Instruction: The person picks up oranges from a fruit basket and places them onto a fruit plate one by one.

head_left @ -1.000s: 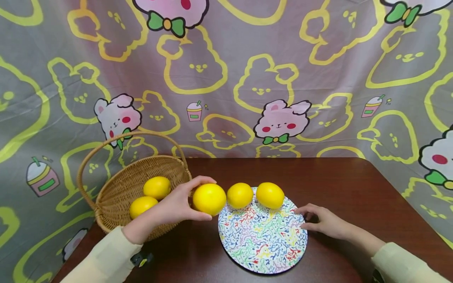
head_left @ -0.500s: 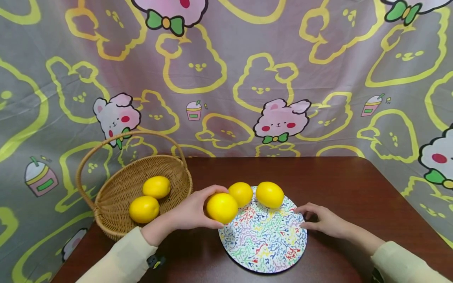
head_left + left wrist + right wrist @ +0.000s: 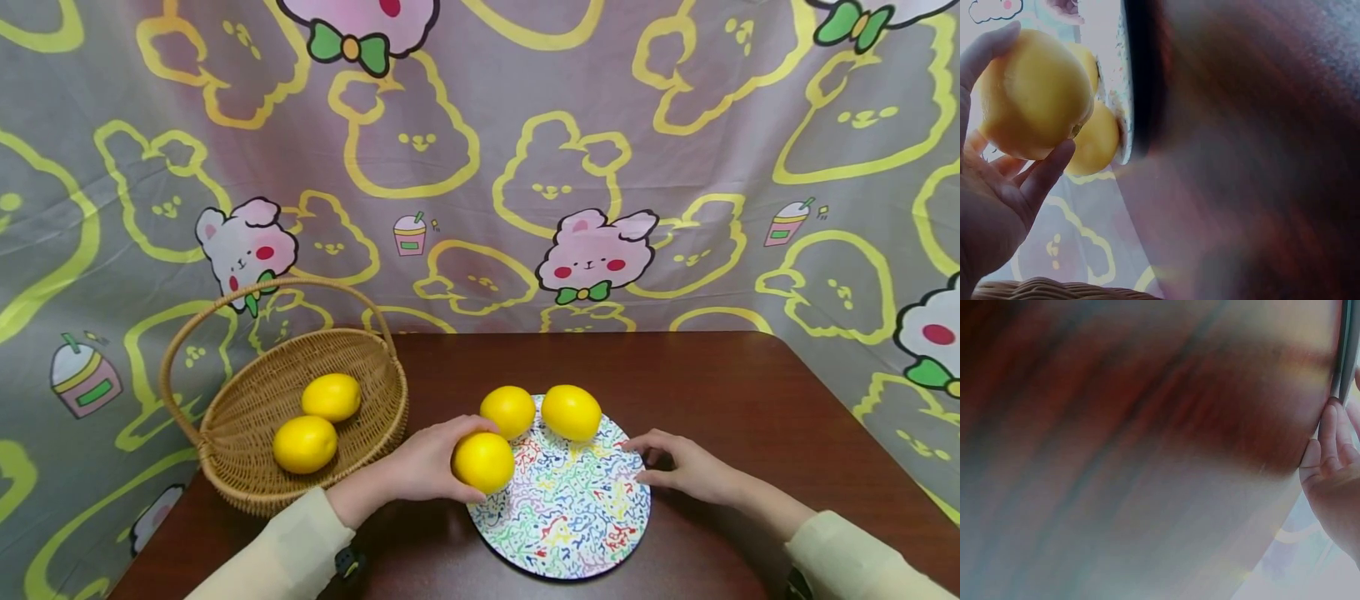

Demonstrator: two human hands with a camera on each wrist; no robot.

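My left hand (image 3: 431, 462) grips a yellow lemon (image 3: 484, 462) between thumb and fingers, over the left edge of a round plate (image 3: 566, 517) with multicoloured squiggles. In the left wrist view the stem end of the held lemon (image 3: 1038, 94) shows beside the thumb. Two more lemons sit at the plate's far side, the left one (image 3: 508, 412) close behind my left hand and the other (image 3: 572, 413) to its right. On the plate's right rim, the thumb and fingers of my right hand (image 3: 686, 468) hold the edge. Its fingertips are partly hidden in the right wrist view.
A wicker basket (image 3: 232, 425) with a tall arched handle stands at the left, tilted toward me. Inside it lie two lemons, one (image 3: 332, 397) behind the other (image 3: 305, 444). A dark brown table (image 3: 720, 375) carries everything, with a patterned curtain (image 3: 480, 167) behind.
My left hand has carried its lemon right and toward me, from beside the basket to over the plate's left edge. The right hand has stayed at the rim.
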